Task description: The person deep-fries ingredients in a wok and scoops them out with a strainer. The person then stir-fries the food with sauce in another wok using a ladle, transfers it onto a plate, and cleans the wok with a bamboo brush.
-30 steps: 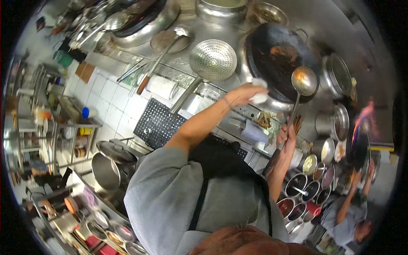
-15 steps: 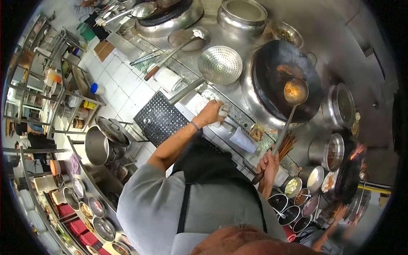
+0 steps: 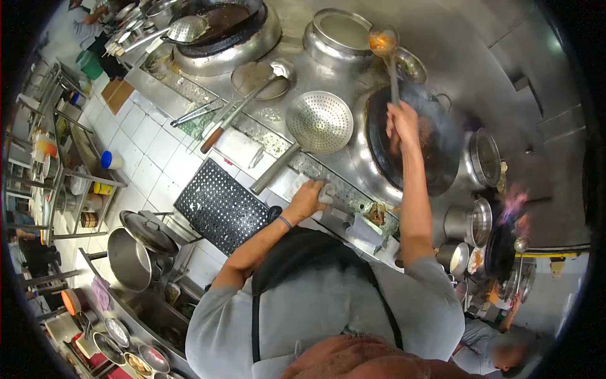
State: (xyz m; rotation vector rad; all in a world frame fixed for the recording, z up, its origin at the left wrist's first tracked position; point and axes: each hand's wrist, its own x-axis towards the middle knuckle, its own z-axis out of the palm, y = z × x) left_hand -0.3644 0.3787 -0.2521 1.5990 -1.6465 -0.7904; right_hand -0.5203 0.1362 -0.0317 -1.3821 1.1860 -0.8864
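At the left of the view a perforated black mat (image 3: 221, 205) lies over the white tiled floor, and beside it the front edge of the steel desk (image 3: 328, 76) runs on a slant. On that edge the left hand (image 3: 309, 199) is closed down on a white cloth (image 3: 326, 192), knuckles up, the cloth bunched under the fingers and touching the metal rail. Just above it lies the round skimmer (image 3: 319, 121), its handle slanting down toward that hand. Further right sits the dark wok (image 3: 435, 148) in its steel ring, and over its near rim the right hand (image 3: 402, 123) is wrapped tight round the shaft of a ladle (image 3: 384, 41). The ladle's long axis runs almost straight away from the person: grip low, bowl high, the bowl well beyond the wok and beside the big steel pot (image 3: 338, 31), carrying something orange. So the ladle bowl lies up and slightly left from the right hand, well apart from the left, which stays out of reach of it. At the far right a second wok (image 3: 502, 243) shows flame.
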